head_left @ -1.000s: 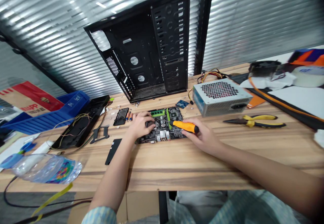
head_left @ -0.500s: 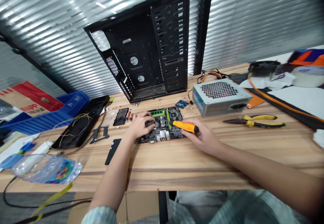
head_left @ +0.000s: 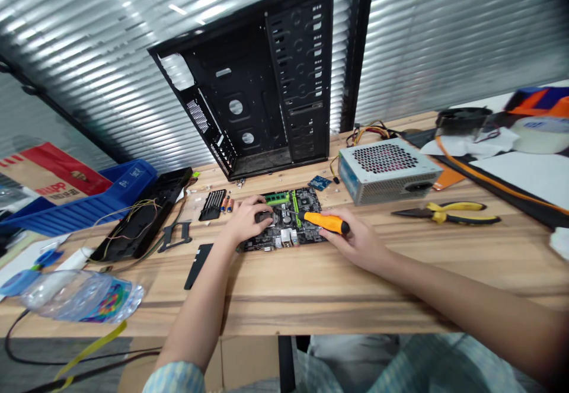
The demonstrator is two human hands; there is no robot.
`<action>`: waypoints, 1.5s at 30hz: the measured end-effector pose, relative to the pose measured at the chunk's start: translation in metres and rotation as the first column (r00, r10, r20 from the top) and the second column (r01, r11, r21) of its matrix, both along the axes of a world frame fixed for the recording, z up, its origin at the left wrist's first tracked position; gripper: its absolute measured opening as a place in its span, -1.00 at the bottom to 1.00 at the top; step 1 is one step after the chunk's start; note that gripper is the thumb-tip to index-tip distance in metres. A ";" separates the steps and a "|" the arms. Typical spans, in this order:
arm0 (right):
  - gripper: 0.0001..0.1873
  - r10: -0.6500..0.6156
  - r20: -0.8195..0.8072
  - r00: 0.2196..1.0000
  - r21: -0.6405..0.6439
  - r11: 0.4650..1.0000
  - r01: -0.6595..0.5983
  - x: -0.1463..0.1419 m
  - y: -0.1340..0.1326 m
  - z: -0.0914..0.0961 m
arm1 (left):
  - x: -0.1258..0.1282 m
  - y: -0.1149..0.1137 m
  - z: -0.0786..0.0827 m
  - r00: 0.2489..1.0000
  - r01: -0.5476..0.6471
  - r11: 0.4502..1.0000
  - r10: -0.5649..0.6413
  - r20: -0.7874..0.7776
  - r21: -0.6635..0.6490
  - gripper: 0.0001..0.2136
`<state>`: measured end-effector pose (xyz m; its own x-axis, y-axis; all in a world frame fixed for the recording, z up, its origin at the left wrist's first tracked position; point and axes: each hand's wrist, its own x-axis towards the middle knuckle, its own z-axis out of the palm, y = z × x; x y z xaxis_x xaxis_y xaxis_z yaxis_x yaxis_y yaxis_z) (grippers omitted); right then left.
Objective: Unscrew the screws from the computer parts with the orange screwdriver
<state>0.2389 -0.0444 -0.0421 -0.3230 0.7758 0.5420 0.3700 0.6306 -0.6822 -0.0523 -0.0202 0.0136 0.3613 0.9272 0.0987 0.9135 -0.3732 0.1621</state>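
A dark motherboard (head_left: pixel 306 203) with green memory slots lies flat on the wooden table (head_left: pixel 311 286). My left hand (head_left: pixel 244 218) rests on its left part, fingers curled over a small dark component there. My right hand (head_left: pixel 358 242) is closed round the orange handle of a screwdriver (head_left: pixel 326 221), whose shaft points left onto the board's middle. What the tip touches is too small to make out.
An open black computer case (head_left: pixel 262 79) stands behind the board. A silver power supply (head_left: pixel 386 168) and yellow-handled pliers (head_left: pixel 448 212) lie to the right. A bit set (head_left: pixel 212 203), black panel (head_left: pixel 146 215), blue bin (head_left: pixel 84 200) and plastic bottle (head_left: pixel 80 295) sit left.
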 end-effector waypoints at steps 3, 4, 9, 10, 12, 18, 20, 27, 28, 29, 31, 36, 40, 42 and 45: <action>-0.68 0.000 -0.016 1.000 -0.017 1.000 -0.001 0.000 0.002 0.000 | 0.000 0.001 -0.002 1.000 0.006 1.000 -0.006 -0.005 -0.008 -0.73; -0.68 -0.013 -0.032 0.999 -0.031 0.999 0.012 0.000 0.003 0.001 | 0.000 0.001 -0.003 1.000 0.012 1.000 -0.012 -0.006 -0.013 -0.71; -0.71 -0.084 -0.090 0.992 -0.057 0.995 0.079 0.004 0.007 0.008 | 0.001 0.001 -0.005 0.999 0.033 0.999 -0.033 -0.020 0.013 -0.71; -0.70 -0.078 -0.086 0.993 -0.044 0.996 0.074 0.004 0.007 0.008 | 0.001 0.001 -0.005 0.999 0.032 0.999 -0.032 -0.020 0.020 -0.71; -0.70 -0.065 -0.081 0.995 -0.033 0.997 0.063 0.005 0.007 0.008 | 0.001 0.000 -0.005 0.999 0.031 0.999 -0.031 -0.017 0.026 -0.72; -0.68 -0.082 -0.108 0.991 -0.019 0.997 0.080 0.005 0.006 0.010 | 0.001 -0.001 -0.002 1.000 0.015 0.999 -0.015 -0.012 0.044 -0.76; -0.70 -0.122 -0.138 0.983 -0.041 0.992 0.117 0.006 0.006 0.013 | 0.002 -0.002 0.000 1.000 0.004 0.999 -0.003 -0.019 0.042 -0.74; -0.65 -0.250 -0.478 0.842 -0.350 0.933 0.078 0.002 0.011 0.023 | 0.003 -0.001 0.000 1.000 -0.012 0.998 0.014 -0.022 0.069 -0.70; -0.64 -0.271 -0.504 0.820 -0.384 0.921 0.069 0.002 0.012 0.025 | 0.003 -0.001 0.000 1.000 -0.013 0.997 0.014 -0.023 0.071 -0.70; -0.63 -0.289 -0.521 0.803 -0.410 0.910 0.061 0.002 0.013 0.027 | 0.003 -0.001 0.000 1.000 -0.014 0.997 0.015 -0.025 0.073 -0.70; -0.62 -0.315 -0.544 0.777 -0.454 0.890 0.044 0.003 0.015 0.030 | 0.002 -0.002 0.000 0.999 -0.011 0.997 0.014 -0.031 0.076 -0.70; -0.59 -0.360 -0.602 0.712 -0.548 0.836 -0.041 0.008 0.020 0.031 | 0.001 -0.004 0.003 1.000 0.015 0.998 -0.014 -0.020 0.067 -0.66; -0.53 -0.402 -0.611 0.682 -0.610 0.788 -0.081 0.007 0.022 0.030 | 0.000 -0.003 0.003 0.997 0.065 0.997 -0.067 0.033 0.045 -0.63; -0.50 -0.417 -0.604 0.680 -0.635 0.767 -0.094 0.005 0.021 0.031 | -0.001 -0.002 0.002 0.995 0.082 0.996 -0.084 0.058 0.032 -0.61; -0.49 -0.422 -0.600 0.679 -0.654 0.748 -0.114 0.003 0.020 0.033 | -0.002 -0.002 0.001 0.993 0.090 0.996 -0.091 0.069 0.016 -0.60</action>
